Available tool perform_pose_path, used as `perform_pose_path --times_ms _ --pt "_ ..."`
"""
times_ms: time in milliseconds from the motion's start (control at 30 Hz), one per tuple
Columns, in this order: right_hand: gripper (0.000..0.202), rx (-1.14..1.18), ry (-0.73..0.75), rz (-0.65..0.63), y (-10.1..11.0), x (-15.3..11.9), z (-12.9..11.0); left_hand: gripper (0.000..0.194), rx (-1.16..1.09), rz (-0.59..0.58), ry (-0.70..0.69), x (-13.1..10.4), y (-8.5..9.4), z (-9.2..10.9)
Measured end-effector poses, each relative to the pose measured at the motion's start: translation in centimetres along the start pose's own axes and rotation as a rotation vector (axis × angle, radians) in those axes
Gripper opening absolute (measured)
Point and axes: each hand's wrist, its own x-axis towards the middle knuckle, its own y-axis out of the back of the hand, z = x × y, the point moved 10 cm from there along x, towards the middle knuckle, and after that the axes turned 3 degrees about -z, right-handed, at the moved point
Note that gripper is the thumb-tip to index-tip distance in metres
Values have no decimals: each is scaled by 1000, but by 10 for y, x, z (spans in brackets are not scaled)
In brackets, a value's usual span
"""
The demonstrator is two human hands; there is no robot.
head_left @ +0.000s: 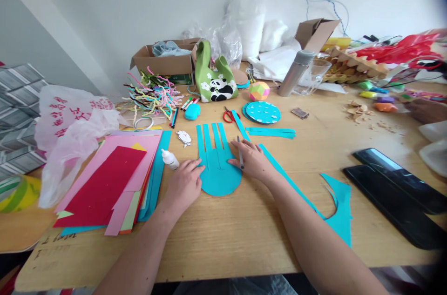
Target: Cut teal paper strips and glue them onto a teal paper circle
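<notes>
A blue paper circle lies on the table with several narrow strips sticking out beyond its far edge, like a jellyfish or a hand. My left hand rests on the circle's left edge, fingers stretched and holding nothing. On the right edge, my right hand presses the paper with its fingertips while a grey pen is tucked between its fingers. A white glue bottle leans beside my left hand. Above the right hand are red-handled scissors, partly under a blue strip.
Coloured paper sheets are stacked at left. Blue offcuts and two black phones lie at right. Farther back are spotted blue discs, a green panda bag and a steel flask. Another person's hand shows at far right.
</notes>
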Motion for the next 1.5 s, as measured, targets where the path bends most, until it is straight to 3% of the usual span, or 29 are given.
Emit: perform_pose_path --times_ms 467,667,833,933,1033,1167,1300,1500 --pt "56 -1 12 49 5 -2 -6 42 -3 23 -19 0 -1 0" --pt "56 74 33 164 11 -2 -10 41 -19 37 -33 -2 -1 1" --pt "39 306 79 383 38 -9 -13 38 -65 84 -30 0 10 2" --pt "37 550 80 431 48 -13 -13 33 -107 122 -30 0 20 3" --pt "41 852 27 362 37 -12 -13 23 -143 70 -103 -3 19 15" --pt "37 1144 22 142 6 -10 -37 22 -112 -142 -194 -13 -2 37" --pt "20 1159 15 10 -16 -18 -60 28 -17 -221 -138 -14 -7 40" --pt "18 974 9 32 -26 -22 -64 33 132 -308 25 -11 -1 25"
